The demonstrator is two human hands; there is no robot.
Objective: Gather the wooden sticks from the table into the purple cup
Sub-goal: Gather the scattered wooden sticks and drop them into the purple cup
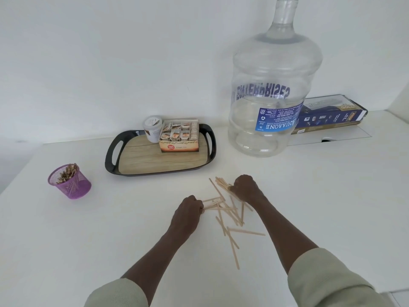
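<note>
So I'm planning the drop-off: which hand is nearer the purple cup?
Left. The left hand is right of the purple cup; the right hand is farther right.

On the white worktop, a few wooden sticks are gripped by the left hand and a bundle by the right hand; more lie scattered between the hands. Sticks are already held in the purple cup, well apart at the left.
</note>
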